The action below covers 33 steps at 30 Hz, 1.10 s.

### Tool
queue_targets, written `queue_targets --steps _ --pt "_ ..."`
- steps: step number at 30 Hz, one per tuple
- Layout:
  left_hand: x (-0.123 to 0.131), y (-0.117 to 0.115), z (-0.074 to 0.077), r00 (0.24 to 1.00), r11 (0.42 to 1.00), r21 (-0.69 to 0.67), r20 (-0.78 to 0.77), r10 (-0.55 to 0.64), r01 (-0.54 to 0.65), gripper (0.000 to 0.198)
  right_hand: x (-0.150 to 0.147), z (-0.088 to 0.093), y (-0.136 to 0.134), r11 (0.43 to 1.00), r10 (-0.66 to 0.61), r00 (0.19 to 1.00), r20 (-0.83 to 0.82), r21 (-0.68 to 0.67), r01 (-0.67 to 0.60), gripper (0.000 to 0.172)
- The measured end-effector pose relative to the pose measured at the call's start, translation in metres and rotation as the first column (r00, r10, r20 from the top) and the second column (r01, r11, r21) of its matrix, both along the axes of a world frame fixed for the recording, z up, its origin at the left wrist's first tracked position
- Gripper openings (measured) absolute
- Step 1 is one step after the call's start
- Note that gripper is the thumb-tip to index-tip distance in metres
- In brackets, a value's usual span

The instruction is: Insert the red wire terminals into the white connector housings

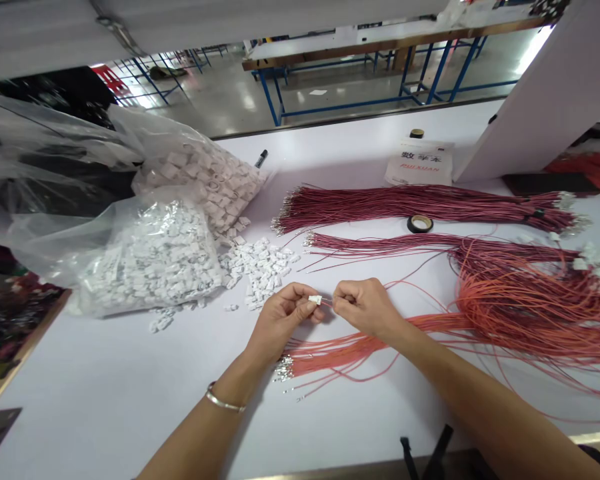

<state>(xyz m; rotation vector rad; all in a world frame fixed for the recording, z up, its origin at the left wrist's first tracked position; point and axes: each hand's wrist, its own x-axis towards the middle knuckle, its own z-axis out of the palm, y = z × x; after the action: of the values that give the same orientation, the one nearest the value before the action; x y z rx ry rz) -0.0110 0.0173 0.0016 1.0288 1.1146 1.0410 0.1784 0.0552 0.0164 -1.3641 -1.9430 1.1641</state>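
My left hand [285, 313] pinches a small white plastic connector [315, 300] between thumb and fingers. Right beside it, my right hand [363, 307] is closed on the end of a thin red wire [329, 303] that meets the connector. Both hands hover just above the white table [130, 387]. An orange-red bundle of wires [340, 353] lies under and behind my hands, with metal tips at its left end. A loose heap of white connectors [260, 267] sits just beyond my left hand.
Two clear plastic bags of white connectors [150, 260] lie at the left. Dark red wire bundles [420, 203] stretch across the far table, with a tape roll [420, 224], a marker [261, 159] and a printed packet [420, 163]. A white panel [540, 100] leans at the right.
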Motion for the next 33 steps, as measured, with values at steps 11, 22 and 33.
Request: queue_targets --steps 11,22,33 --pt "0.0 0.001 0.002 0.999 0.999 -0.04 -0.04 0.0 -0.002 0.022 0.004 -0.011 0.001 0.997 0.066 0.994 -0.09 -0.021 -0.068 0.016" --pt "0.001 0.001 0.002 1.0 0.998 -0.059 -0.018 -0.014 0.013 0.023 0.004 -0.01 0.001 0.995 0.076 0.987 -0.141 -0.056 -0.085 0.014" --pt "0.001 0.003 0.004 1.0 0.997 -0.076 -0.011 -0.006 0.005 0.025 0.005 -0.015 0.001 0.994 0.09 0.977 -0.191 -0.049 -0.101 0.015"
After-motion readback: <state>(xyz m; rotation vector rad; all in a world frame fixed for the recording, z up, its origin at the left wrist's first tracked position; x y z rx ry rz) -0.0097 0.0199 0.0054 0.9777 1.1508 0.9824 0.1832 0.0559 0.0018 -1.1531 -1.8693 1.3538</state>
